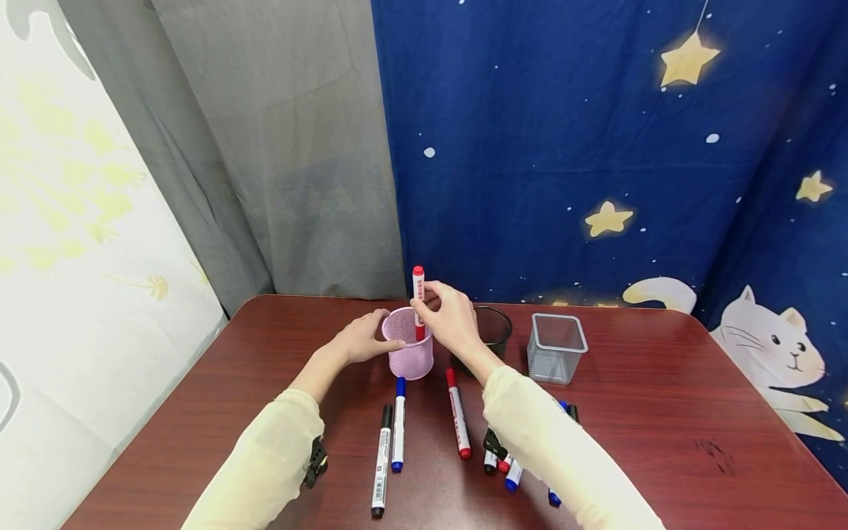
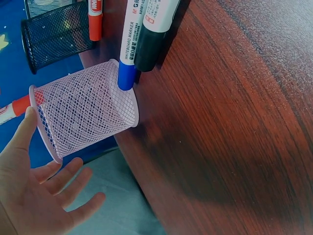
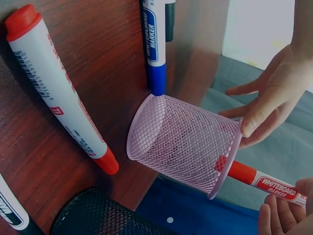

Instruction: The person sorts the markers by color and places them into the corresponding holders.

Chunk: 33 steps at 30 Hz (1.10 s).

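Note:
A pink mesh pen holder [image 1: 412,361] stands upright on the table. My left hand [image 1: 363,337] holds its rim, the thumb at the near side and the index finger round the left; the other fingers [image 2: 87,209] spread loosely away from the mesh. Between thumb and fingers, my right hand [image 1: 452,318] pinches a red whiteboard marker [image 3: 276,187] upright over the opening, its red cap end just inside the rim. In front of the holder lie a blue marker [image 1: 399,427], a black marker [image 1: 381,464] and another red marker [image 1: 458,416].
Right of the pink holder stand a black mesh pen holder [image 1: 498,327], partly behind my right wrist, and a square silver mesh holder [image 1: 556,353]. Several more markers [image 1: 513,478] lie partly hidden under my right sleeve. Curtains [image 1: 530,147] hang behind the table's [image 1: 662,412] far edge.

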Motion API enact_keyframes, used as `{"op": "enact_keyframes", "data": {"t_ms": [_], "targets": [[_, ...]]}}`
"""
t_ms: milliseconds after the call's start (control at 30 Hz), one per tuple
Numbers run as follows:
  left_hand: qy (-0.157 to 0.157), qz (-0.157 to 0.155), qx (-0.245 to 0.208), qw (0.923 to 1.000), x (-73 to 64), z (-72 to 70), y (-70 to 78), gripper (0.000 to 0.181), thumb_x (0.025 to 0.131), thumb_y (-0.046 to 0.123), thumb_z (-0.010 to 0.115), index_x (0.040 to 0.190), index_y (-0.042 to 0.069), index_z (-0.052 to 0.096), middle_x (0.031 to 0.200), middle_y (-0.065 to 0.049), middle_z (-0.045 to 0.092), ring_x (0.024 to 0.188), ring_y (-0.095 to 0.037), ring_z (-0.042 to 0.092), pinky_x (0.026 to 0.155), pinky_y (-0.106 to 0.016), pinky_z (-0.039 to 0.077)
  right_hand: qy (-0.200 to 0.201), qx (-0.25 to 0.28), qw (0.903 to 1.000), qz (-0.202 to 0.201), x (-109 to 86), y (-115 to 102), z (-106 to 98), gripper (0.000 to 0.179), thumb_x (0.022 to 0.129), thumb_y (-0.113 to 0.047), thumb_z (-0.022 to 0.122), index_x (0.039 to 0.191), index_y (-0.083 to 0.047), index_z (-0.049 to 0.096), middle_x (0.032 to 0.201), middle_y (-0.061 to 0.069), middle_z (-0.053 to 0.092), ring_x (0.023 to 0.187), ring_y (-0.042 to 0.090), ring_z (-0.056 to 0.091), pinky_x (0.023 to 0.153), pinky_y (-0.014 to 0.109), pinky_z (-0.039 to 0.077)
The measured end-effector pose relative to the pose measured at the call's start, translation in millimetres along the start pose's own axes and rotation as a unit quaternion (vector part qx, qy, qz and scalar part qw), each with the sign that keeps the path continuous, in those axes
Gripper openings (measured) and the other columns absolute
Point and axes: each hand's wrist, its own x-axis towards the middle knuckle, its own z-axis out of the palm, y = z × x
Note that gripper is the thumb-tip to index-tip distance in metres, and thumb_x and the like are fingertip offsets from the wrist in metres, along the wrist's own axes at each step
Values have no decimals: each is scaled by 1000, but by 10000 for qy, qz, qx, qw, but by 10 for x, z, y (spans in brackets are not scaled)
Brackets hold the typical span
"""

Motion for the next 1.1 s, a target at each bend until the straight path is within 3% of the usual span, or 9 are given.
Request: {"op": "enact_keyframes", "data": {"t_ms": [233,267,367,733,1100], "targets": [[38,70,-108,9999,-5,-2,-1,70,76,44,65,118,-7,42,111,-21,52,103,-33,49,88,-43,37,-107,-108,9999,66,-36,50,37,25,79,-26,65,101,-13,64,79,-6,63,64,3,57,56,23,43],[108,201,-89,9997,15,29,-59,72,75,48,63,118,-6,43,110,-20,52,102,-32,49,87,-42,38,-108,-110,9999,68,-42,53,37,26,79,-26,65,101,-13,64,79,-6,63,64,3,57,56,23,43],[117,276,-100,9995,-2,15,-47,75,74,52,62,117,-7,43,109,-21,52,102,-32,49,86,-42,38,-90,-79,9999,77,-55,65,38,26,79,-26,65,101,-13,65,79,-6,63,64,2,56,57,24,43],[-10,-41,7,10000,-21,0,9,67,77,40,65,120,-5,41,113,-20,51,105,-31,48,88,-42,36,37,-174,9998,-28,-71,79,-11,23,78,-25,65,99,-14,65,80,-7,64,65,0,57,59,26,44],[27,-19,-65,10000,-14,-6,18,68,76,40,66,120,-5,42,112,-19,52,104,-31,49,88,-42,37,126,-352,9987,-338,-103,137,-160,20,78,-23,66,96,-14,67,80,-7,62,65,1,56,60,25,44]]}}
